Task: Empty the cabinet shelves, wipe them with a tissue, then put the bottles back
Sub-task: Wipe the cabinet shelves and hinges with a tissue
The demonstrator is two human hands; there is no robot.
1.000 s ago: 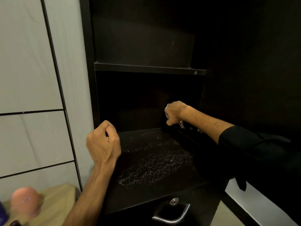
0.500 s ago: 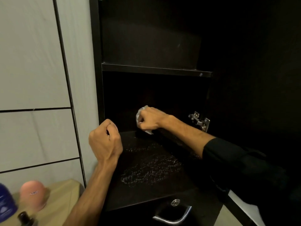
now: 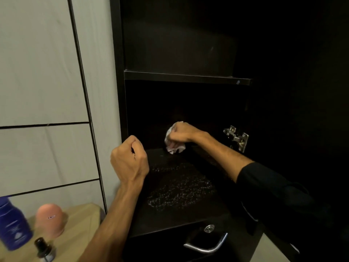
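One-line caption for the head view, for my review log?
Right hand wipes the back of the lower shelf with a crumpled tissue; left hand held fisted; bottles wait outside.

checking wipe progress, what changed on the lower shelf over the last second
The right hand, gripping the crumpled tissue, swept left along the back of the lower shelf, from the right side wall to mid-shelf, uncovering the metal hinge. The left hand stayed raised in a fist, holding nothing. The white specks on the shelf front look unchanged.
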